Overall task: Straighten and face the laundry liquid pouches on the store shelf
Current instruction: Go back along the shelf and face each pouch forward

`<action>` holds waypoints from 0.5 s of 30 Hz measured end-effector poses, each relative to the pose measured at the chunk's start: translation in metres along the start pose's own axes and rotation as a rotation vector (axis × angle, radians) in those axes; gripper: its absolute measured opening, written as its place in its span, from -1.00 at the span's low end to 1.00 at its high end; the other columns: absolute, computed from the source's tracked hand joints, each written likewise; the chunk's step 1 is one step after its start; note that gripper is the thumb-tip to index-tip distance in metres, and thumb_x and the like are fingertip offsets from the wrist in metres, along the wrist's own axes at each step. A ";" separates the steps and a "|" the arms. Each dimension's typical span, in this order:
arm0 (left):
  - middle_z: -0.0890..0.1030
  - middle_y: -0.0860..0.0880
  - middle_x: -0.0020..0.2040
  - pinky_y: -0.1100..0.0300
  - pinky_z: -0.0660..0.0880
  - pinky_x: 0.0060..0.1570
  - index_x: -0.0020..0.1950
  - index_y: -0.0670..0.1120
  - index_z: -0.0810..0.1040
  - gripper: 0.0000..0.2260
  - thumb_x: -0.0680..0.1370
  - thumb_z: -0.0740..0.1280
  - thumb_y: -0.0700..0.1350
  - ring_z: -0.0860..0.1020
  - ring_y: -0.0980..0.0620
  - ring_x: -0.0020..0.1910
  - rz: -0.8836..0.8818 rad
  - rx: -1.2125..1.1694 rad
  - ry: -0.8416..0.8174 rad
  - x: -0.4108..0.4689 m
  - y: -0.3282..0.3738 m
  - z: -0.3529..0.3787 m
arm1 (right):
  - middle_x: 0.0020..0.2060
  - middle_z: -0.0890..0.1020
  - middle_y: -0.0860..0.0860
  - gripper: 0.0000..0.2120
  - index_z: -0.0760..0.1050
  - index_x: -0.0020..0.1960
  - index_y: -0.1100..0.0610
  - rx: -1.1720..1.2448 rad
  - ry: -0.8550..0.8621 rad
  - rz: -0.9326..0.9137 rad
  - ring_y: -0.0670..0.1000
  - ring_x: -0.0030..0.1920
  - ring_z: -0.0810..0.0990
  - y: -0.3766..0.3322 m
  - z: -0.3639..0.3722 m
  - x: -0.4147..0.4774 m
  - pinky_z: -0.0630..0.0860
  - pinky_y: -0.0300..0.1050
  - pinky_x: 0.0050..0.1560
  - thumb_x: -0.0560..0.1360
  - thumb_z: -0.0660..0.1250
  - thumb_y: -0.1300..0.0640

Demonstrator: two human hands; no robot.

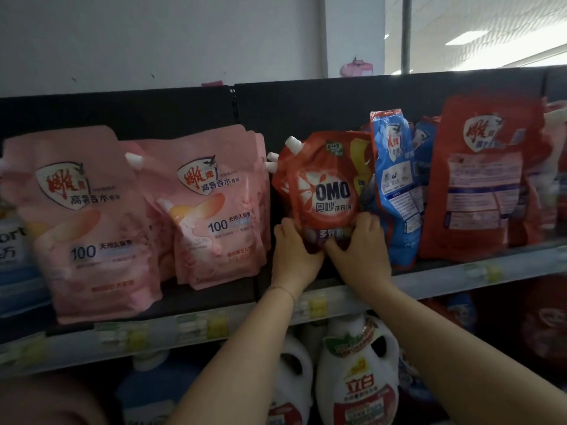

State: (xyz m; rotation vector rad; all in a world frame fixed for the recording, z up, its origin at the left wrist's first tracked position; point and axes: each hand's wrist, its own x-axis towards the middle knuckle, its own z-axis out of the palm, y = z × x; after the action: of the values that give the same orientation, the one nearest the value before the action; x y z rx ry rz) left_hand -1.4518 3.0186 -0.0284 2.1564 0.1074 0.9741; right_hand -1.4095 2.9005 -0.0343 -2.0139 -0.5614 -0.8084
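Front-facing red OMO pouch (329,179)

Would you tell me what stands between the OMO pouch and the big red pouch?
Blue pouches stand askew between the OMO pouch and big red pouch, per the head view.

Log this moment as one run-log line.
step: facing OMO pouch | left hand: grips lower left corner | right hand: grips lower right corner | label: faces out | neighbour: blue pouch, crumpled
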 end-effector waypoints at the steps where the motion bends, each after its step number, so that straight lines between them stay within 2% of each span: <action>1: 0.32 0.00 0.04 0.32 0.31 -0.16 0.05 -0.08 0.29 -0.61 0.43 0.45 -0.02 0.30 0.32 -0.16 -0.015 -0.005 0.008 0.001 0.000 0.000 | 0.08 0.42 0.14 -0.55 0.30 0.10 0.20 -0.022 0.007 0.005 0.14 0.13 0.41 -0.001 0.000 0.000 0.45 0.04 0.04 0.40 0.40 -0.03; 3: 0.36 -0.02 0.06 0.33 0.30 -0.16 0.05 -0.09 0.29 -0.61 0.44 0.45 -0.02 0.30 0.33 -0.15 -0.054 -0.040 -0.050 0.002 -0.003 -0.002 | 0.09 0.43 0.17 -0.54 0.31 0.11 0.21 -0.076 0.001 -0.007 0.18 0.13 0.42 -0.002 0.001 0.001 0.45 0.04 0.02 0.41 0.39 -0.05; 7: 0.52 0.05 -0.07 0.32 0.37 -0.24 0.01 -0.05 0.28 -0.64 0.45 0.45 -0.03 0.51 0.17 -0.11 -0.177 -0.149 -0.185 0.006 -0.009 -0.003 | 0.10 0.45 0.17 -0.59 0.33 0.14 0.19 -0.112 -0.025 -0.066 0.20 0.13 0.43 0.002 0.002 0.001 0.45 0.04 0.05 0.45 0.36 -0.03; 10: 0.54 0.02 -0.09 0.32 0.36 -0.25 -0.14 -0.04 0.31 -0.69 0.45 0.47 -0.11 0.49 0.15 -0.15 -0.185 -0.123 -0.172 0.009 -0.013 0.000 | 0.10 0.45 0.14 -0.64 0.35 0.15 0.17 -0.118 -0.060 -0.121 0.17 0.11 0.44 0.006 0.001 0.001 0.45 0.00 0.02 0.48 0.34 0.00; 12: 0.56 -0.06 -0.04 0.27 0.39 -0.20 -0.21 -0.03 0.33 -0.72 0.46 0.46 -0.13 0.52 0.05 -0.09 -0.176 -0.065 -0.163 0.011 -0.015 0.002 | 0.10 0.46 0.14 -0.66 0.37 0.16 0.17 -0.116 -0.076 -0.148 0.16 0.11 0.45 0.007 0.003 0.001 0.46 0.01 0.04 0.48 0.35 0.03; 15: 0.53 -0.11 0.04 0.21 0.39 -0.07 -0.20 0.00 0.36 -0.77 0.49 0.42 -0.13 0.51 -0.01 -0.01 -0.158 0.023 -0.167 0.012 -0.017 0.004 | 0.09 0.47 0.12 -0.69 0.38 0.15 0.16 -0.104 -0.082 -0.172 0.15 0.11 0.45 0.008 0.004 0.002 0.47 0.02 0.07 0.48 0.34 0.07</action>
State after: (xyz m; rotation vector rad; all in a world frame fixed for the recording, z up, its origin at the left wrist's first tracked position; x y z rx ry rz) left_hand -1.4368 3.0326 -0.0339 2.2036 0.2057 0.7030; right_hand -1.4018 2.9003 -0.0389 -2.1219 -0.7617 -0.8765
